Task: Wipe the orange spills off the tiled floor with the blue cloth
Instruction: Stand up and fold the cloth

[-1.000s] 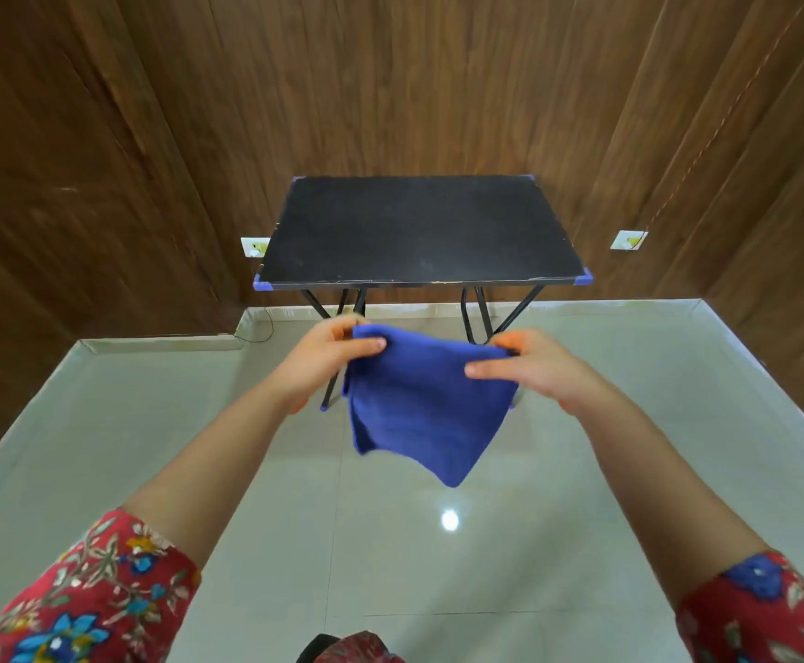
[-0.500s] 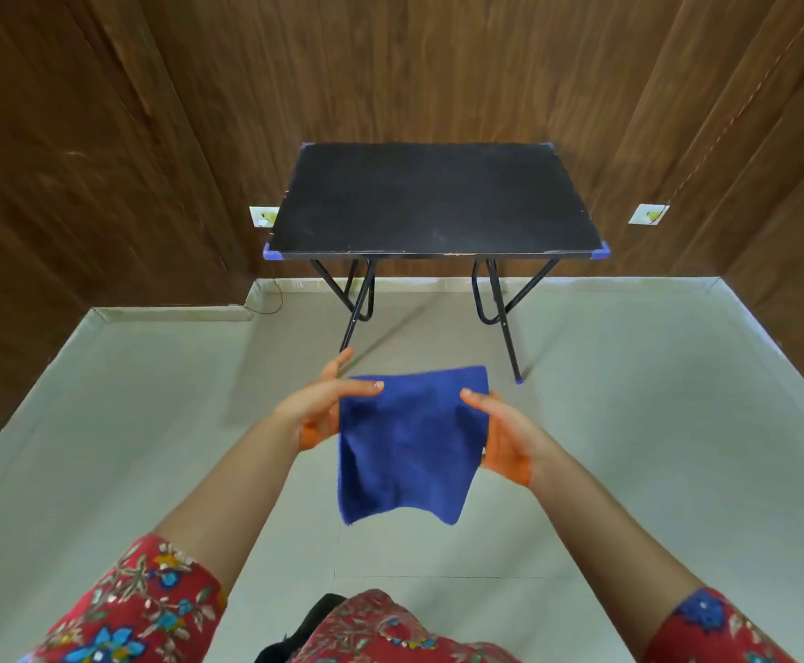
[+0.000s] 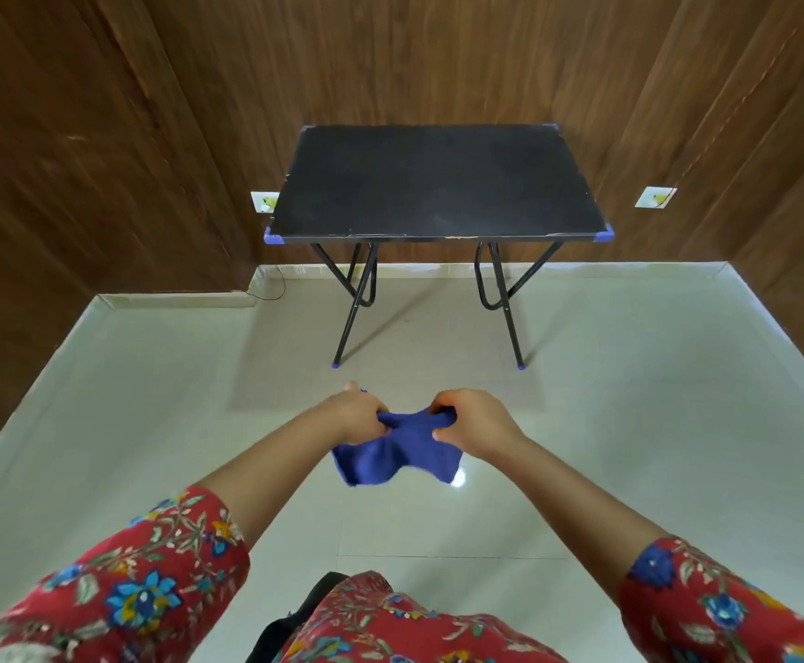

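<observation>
The blue cloth point(image 3: 397, 452) hangs bunched between both hands above the pale tiled floor point(image 3: 629, 423). My left hand point(image 3: 354, 416) grips its left top edge with curled fingers. My right hand point(image 3: 474, 423) grips the right top edge the same way, close to the left hand. The cloth's lower part droops in two loose flaps below the hands. No orange spill shows on the floor in this view; orange stain on my palms is hidden now.
A black folding table point(image 3: 433, 184) on thin metal legs stands ahead against the wood-panelled wall point(image 3: 103, 136). Two wall sockets, a left socket point(image 3: 264, 201) and a right socket point(image 3: 654, 197), flank it. A thin cable point(image 3: 271, 291) lies at the left skirting.
The hands have dropped lower and come closer together. Their fingers have curled over the cloth, gathering the flat-held cloth into a bunch.
</observation>
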Demonstrator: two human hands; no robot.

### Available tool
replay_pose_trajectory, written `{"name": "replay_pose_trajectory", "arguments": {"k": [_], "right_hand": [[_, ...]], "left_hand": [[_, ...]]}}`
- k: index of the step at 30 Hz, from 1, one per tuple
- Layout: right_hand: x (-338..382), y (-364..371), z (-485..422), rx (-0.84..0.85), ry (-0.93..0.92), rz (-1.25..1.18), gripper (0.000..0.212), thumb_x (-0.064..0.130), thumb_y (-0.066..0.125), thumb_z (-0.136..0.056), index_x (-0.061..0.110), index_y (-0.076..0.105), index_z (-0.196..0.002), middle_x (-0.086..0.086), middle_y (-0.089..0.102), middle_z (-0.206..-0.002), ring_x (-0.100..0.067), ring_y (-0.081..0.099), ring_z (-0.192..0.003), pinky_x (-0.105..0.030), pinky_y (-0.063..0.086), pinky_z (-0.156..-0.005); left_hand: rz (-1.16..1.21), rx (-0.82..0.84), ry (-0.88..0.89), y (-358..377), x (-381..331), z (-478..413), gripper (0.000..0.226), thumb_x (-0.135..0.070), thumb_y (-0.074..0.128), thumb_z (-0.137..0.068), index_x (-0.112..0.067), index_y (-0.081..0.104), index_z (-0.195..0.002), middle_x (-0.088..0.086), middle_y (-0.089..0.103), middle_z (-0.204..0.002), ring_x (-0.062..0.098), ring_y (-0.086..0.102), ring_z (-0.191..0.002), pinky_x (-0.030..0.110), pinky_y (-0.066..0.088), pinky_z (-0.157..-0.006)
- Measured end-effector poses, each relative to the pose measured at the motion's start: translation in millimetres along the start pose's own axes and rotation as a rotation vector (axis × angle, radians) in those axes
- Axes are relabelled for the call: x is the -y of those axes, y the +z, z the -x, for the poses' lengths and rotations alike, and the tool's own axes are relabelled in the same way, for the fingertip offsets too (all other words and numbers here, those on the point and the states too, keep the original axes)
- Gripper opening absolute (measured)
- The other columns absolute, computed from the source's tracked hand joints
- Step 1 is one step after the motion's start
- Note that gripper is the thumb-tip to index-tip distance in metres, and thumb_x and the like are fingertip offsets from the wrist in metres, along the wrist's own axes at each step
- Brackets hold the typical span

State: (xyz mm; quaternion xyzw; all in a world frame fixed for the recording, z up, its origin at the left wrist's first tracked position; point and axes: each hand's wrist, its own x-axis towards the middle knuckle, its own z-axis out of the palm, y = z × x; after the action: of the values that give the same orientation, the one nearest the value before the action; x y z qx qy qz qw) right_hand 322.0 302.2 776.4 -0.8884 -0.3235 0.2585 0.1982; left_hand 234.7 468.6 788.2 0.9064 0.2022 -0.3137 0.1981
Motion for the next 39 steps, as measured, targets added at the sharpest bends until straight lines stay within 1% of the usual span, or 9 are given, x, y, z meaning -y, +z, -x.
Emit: {"name": "replay_pose_trajectory", "arguments": {"k": [3,6,9,20,22,24,30,34,39], "right_hand": [[-3,-23,-1,-0.006,-0.021,0.028,0.002,0.034,0.065,-0.082,0.032,0.064,-0.082,0.002,0.062,-0.095,-0.022,0.056,-0.096,-0.031,0.045,-0.078],[0,-54,3,0.074,-0.123,0.05,0.018,0.046,0.068,-0.083,0.03,0.068,-0.093,0.007,0.049,-0.115,-0.016,0.041,-0.109,-0.036,0.033,-0.102],[13,-83,8,0.276,-0.11,-0.322,0.022,0.034,0.068,-0.088,0.016,0.07,-0.1,-0.003,0.069,-0.103,-0.02,0.064,-0.098,-0.031,0.048,-0.09],[-18,-50,20,0.299,0.228,-1.551,0.081,0.082,0.05,-0.073,0.009,0.069,-0.104,-0.008,0.048,-0.06,-0.024,0.043,-0.06,-0.032,0.036,-0.059],[-30,-24,22,0.337,0.303,-1.735,0.09,0.08,0.056,-0.071,0.007,0.062,-0.124,-0.013,0.059,-0.082,-0.026,0.057,-0.078,-0.037,0.047,-0.073],[-31,-9,27,0.345,0.308,-1.673,0.074,0.067,0.052,-0.08,0.011,0.063,-0.126,-0.015,0.067,-0.116,-0.033,0.065,-0.106,-0.047,0.048,-0.094],[-13,-15,22,0.202,0.206,-1.636,0.031,0.037,0.055,-0.091,0.02,0.065,-0.113,-0.001,0.074,-0.102,-0.019,0.072,-0.092,-0.039,0.051,-0.083],[-10,-7,19,0.283,0.217,-1.696,0.045,0.055,0.052,-0.092,0.02,0.07,-0.116,-0.005,0.071,-0.113,-0.028,0.068,-0.101,-0.044,0.051,-0.084],[-18,-14,19,0.403,0.076,-1.381,0.044,0.012,0.061,-0.09,0.018,0.053,-0.132,-0.007,0.067,-0.123,-0.026,0.065,-0.11,-0.039,0.055,-0.085]], "left_hand": [[0.039,0.065,0.085,-13,15,8,0.034,-0.021,0.042,-0.084,-0.032,0.057,-0.112,-0.006,-0.013,-0.16,0.024,0.002,-0.146,0.045,0.015,-0.116],[0.365,0.019,0.212,-29,18,29,0.07,-0.019,0.04,-0.064,-0.022,0.049,-0.133,-0.006,0.035,-0.146,0.014,0.032,-0.133,0.034,0.025,-0.11],[0.625,0.136,0.271,-49,10,47,0.037,-0.013,0.054,-0.073,-0.019,0.067,-0.107,-0.001,0.068,-0.102,0.013,0.063,-0.095,0.027,0.046,-0.087],[0.901,0.014,0.12,-65,-20,56,0.041,-0.05,0.056,-0.091,-0.012,0.071,-0.096,0.005,0.076,-0.094,0.02,0.072,-0.081,0.028,0.054,-0.074],[0.944,-0.048,0.062,-61,-21,53,0.043,-0.052,0.052,-0.092,-0.014,0.07,-0.101,0.003,0.076,-0.094,0.018,0.072,-0.084,0.028,0.053,-0.075],[1.014,-0.101,0.013,-57,-20,48,0.045,-0.054,0.051,-0.092,-0.015,0.068,-0.109,0.004,0.075,-0.099,0.02,0.071,-0.09,0.029,0.053,-0.077],[1.244,-0.172,-0.082,-51,-18,46,0.039,-0.055,0.047,-0.094,-0.024,0.066,-0.106,-0.002,0.071,-0.099,0.018,0.067,-0.092,0.029,0.05,-0.071],[1.3,-0.142,-0.111,-41,-19,44,0.036,-0.053,0.052,-0.092,-0.022,0.066,-0.105,-0.002,0.071,-0.102,0.017,0.066,-0.094,0.029,0.05,-0.071],[1.294,0.022,-0.031,-37,-3,48,0.026,-0.021,0.059,-0.093,-0.015,0.063,-0.118,0.004,0.073,-0.107,0.021,0.068,-0.099,0.031,0.055,-0.075]]}}
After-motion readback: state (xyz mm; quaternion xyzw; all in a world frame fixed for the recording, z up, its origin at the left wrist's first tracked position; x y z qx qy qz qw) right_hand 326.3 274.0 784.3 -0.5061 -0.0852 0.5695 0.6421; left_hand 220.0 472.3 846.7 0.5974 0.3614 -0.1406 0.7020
